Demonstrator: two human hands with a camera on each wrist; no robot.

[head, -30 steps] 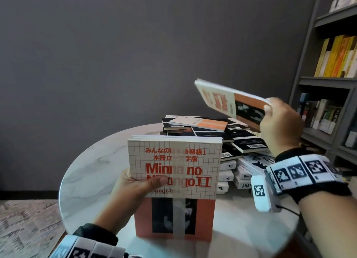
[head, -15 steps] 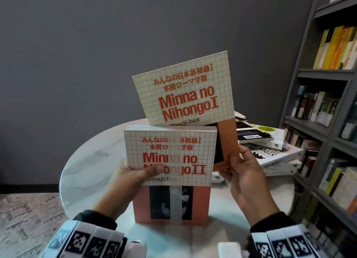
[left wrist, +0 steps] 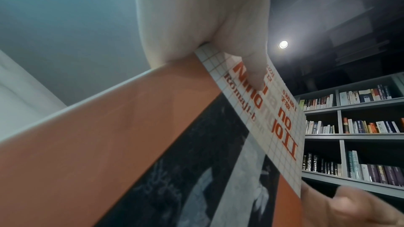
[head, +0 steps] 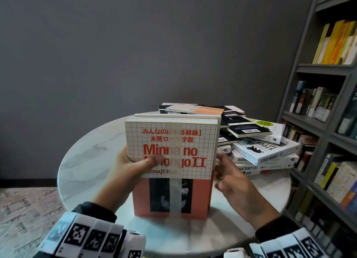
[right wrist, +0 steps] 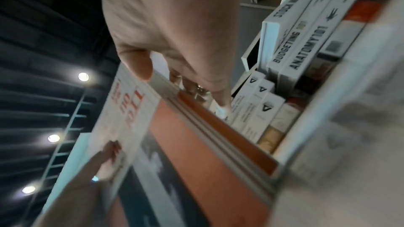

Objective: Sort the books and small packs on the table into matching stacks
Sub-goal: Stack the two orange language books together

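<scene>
Second orange book (right wrist: 218, 132) now tucked behind stack (head: 172, 151) | left hand (head: 125, 167) grips stack | right hand (head: 229, 178) fingers behind, wrist view only

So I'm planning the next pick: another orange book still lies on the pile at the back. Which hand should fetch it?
The right hand. It only rests at the upright books' edge, beside the pile, while the left hand grips those books upright.

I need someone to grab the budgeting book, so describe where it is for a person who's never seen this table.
On the round marble table, find the messy pile of books at its right. Near the bottom, the white Budgeting book lies flat, under Stock Market 101 and above Anatomy 101.
</scene>
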